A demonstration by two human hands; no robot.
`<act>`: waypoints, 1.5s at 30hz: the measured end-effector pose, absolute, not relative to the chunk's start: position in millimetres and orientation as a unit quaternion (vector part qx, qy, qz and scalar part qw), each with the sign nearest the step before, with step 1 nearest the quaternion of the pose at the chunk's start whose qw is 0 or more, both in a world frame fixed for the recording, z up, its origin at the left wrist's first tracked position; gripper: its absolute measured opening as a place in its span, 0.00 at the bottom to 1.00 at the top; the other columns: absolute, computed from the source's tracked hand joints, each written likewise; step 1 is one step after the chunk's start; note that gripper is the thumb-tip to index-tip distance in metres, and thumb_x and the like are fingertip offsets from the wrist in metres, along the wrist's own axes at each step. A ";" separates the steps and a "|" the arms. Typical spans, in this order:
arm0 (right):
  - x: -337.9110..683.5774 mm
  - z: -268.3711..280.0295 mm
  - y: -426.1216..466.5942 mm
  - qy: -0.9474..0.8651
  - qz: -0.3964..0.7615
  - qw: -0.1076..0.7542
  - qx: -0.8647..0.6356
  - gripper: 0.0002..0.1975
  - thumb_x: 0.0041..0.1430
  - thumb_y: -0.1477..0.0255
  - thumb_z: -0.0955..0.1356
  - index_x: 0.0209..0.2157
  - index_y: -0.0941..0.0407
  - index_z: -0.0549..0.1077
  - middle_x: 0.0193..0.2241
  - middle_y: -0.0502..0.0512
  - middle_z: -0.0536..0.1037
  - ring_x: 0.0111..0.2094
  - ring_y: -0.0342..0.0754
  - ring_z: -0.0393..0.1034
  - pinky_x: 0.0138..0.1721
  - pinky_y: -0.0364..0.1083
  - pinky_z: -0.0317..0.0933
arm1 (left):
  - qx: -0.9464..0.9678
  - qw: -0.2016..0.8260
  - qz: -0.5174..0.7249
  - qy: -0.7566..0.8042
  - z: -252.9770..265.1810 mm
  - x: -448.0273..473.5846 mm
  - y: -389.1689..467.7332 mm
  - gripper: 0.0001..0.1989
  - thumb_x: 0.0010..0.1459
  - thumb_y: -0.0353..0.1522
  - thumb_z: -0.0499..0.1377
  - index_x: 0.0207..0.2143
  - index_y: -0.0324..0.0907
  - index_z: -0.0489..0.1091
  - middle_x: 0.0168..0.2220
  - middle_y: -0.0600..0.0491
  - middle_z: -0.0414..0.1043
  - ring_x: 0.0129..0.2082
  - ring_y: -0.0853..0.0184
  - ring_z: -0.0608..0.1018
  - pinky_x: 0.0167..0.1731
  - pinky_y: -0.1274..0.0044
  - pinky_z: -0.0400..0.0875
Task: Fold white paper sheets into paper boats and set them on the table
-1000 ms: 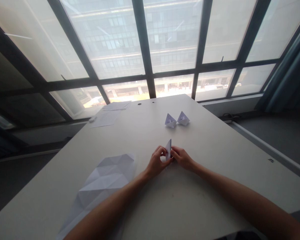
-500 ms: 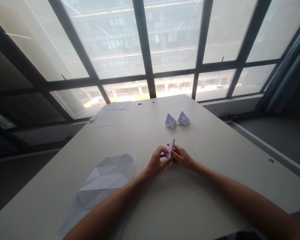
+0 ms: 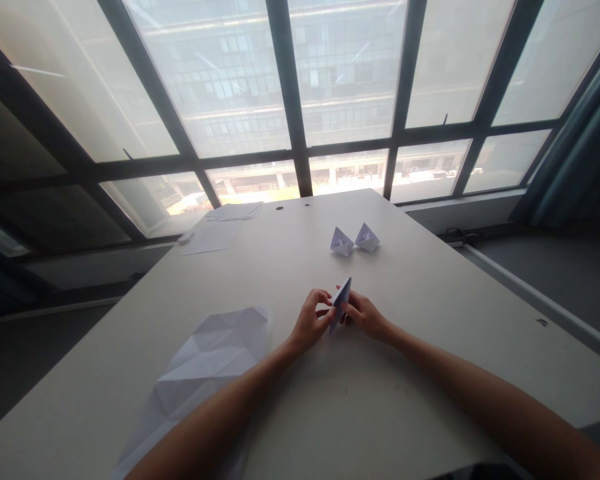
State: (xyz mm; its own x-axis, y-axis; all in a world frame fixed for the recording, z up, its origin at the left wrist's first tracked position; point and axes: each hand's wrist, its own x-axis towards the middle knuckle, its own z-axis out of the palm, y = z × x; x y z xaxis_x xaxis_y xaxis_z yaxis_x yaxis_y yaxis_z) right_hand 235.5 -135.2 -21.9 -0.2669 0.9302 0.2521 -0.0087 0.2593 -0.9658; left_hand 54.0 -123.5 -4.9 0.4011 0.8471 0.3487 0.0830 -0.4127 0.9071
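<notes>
Between my two hands, just above the table, is a small folded white paper [image 3: 341, 303], tilted with its tip up and to the right. My left hand [image 3: 312, 320] pinches it from the left, thumb and fingers closed at its edge. From the right, my right hand [image 3: 364, 315] grips the same paper with the thumb on its near face; some fingers are hidden behind it. Farther off stand two folded paper boats [image 3: 341, 243], [image 3: 367, 237] side by side, close together or touching.
A large creased sheet of paper [image 3: 215, 360] lies on the white table [image 3: 430, 333], partly under my left forearm. Several flat sheets [image 3: 213, 237] lie at the far left corner. Tall windows [image 3: 347, 80] stand beyond the table, with a curtain [image 3: 570, 147] at the right.
The folded paper has turned slightly, so more of its flat face shows. My left fingers have shifted a little along its left side; the right hand has barely moved.
</notes>
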 end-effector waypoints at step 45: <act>239.0 -21.2 -134.9 -0.598 0.354 0.573 -0.434 0.23 0.54 0.68 0.71 0.51 0.57 0.70 0.25 0.47 0.68 0.25 0.43 0.63 0.25 0.41 0.60 | 0.613 0.602 0.391 0.331 1.8 53.8 -118.7 0.31 0.49 0.39 0.69 0.53 0.36 0.67 0.36 0.48 0.76 0.33 0.64 0.78 0.33 0.76 0.71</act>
